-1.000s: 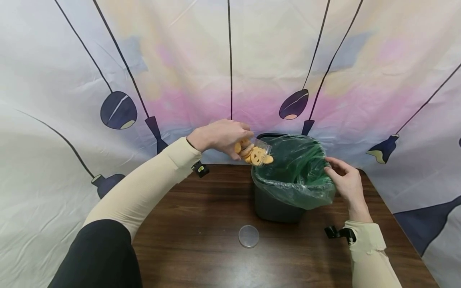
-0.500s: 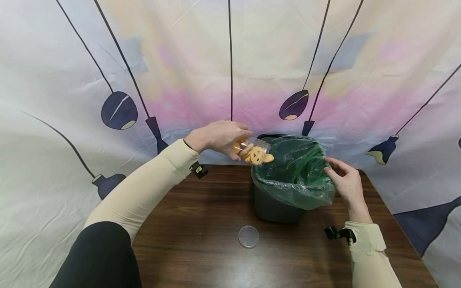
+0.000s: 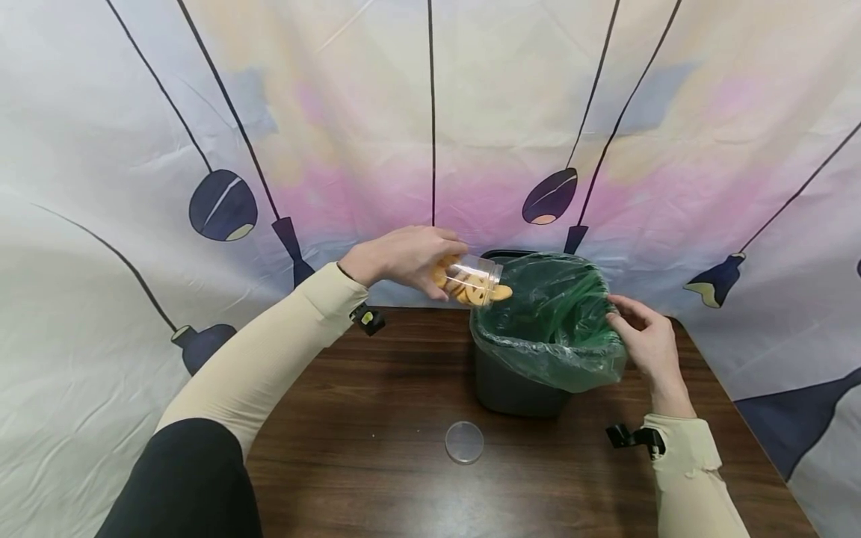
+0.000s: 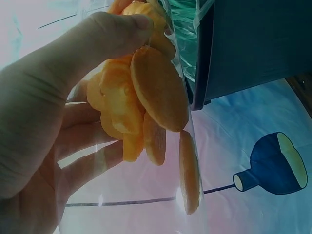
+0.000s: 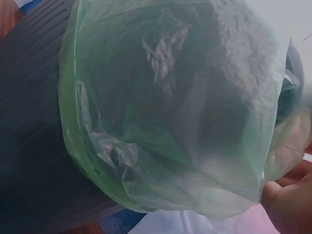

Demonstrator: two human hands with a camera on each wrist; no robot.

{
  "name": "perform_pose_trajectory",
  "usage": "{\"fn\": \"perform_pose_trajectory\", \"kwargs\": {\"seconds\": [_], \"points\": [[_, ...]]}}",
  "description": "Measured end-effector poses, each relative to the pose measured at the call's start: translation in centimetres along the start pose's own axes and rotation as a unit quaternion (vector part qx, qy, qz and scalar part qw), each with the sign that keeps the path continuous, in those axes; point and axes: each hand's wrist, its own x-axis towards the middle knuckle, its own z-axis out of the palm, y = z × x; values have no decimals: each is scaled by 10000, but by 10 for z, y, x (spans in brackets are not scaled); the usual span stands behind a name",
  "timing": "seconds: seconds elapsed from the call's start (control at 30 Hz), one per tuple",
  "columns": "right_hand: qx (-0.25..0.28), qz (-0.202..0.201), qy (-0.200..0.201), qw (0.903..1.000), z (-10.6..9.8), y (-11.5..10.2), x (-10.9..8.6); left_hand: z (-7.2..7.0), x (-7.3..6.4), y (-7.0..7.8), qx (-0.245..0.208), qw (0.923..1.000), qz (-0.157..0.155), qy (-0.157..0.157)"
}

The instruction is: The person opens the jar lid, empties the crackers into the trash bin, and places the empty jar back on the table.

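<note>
My left hand grips a clear plastic jar of yellow-orange cookies, some with cut-out faces. It lies tipped on its side, its mouth pointing right over the left edge of a dark bin. One cookie sticks out at the mouth. Up close in the left wrist view, cookies lean along the jar's wall beside my thumb. A green plastic bag lines the bin, its edge folded down outside. My right hand pinches the bag at the bin's right rim; its fingertips are partly hidden in the right wrist view.
A clear round lid lies flat on the brown wooden table, in front of the bin. Close behind the table hangs a cloth backdrop with painted hanging lamps.
My left hand has turned the jar slightly and drawn it a touch left, so more of its clear wall shows above the cookies. The right hand, bin and lid stay put.
</note>
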Motion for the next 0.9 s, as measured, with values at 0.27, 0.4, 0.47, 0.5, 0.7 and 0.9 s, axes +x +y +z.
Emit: {"fn": "perform_pose_trajectory", "kwargs": {"seconds": [0.27,0.4,0.47,0.5,0.7,0.9], "points": [[47,-25,19,10000,1,1,0,3,-4,-2,-175,9998,-94,17],[42,-12,19,10000,1,1,-1,4,-5,-3,-219,9997,-108,72],[45,-7,21,10000,1,0,-1,4,-6,-3,-231,9996,-112,94],[42,-9,22,10000,1,0,0,5,-6,-3,-229,9996,-114,105],[42,-20,37,10000,2,0,0,7,-7,-2,-299,9993,-137,154],[-8,-13,31,10000,3,2,0,11,-9,-2,-391,9989,-157,184]]}}
